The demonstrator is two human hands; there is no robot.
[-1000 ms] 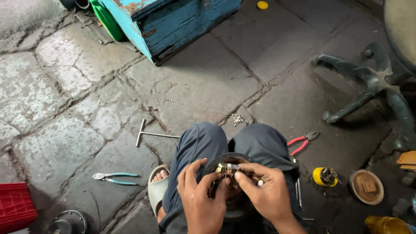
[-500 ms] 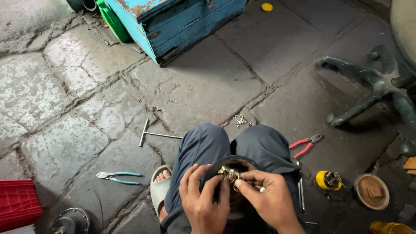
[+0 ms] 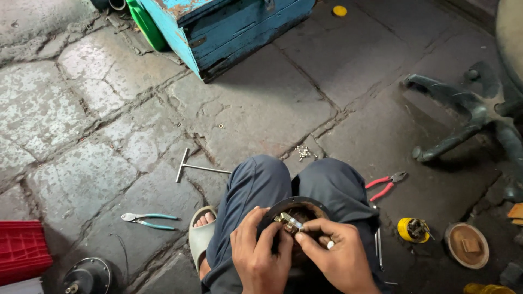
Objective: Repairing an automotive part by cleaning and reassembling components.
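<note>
Stone floor (image 3: 261, 114); both hands (image 3: 261, 258) (image 3: 335, 256) pinch brass fitting (image 3: 289, 220) on round housing (image 3: 297, 206).

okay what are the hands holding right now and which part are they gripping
Both hands hold a round dark motor part on the lap. The left hand grips its near rim; the right hand pinches a small brass-coloured piece at its centre with its fingers.

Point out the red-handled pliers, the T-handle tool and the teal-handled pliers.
red-handled pliers (image 3: 383, 186), head view, on the handles.
T-handle tool (image 3: 202, 168), head view, on the shaft.
teal-handled pliers (image 3: 152, 220), head view, on the handles.
</note>
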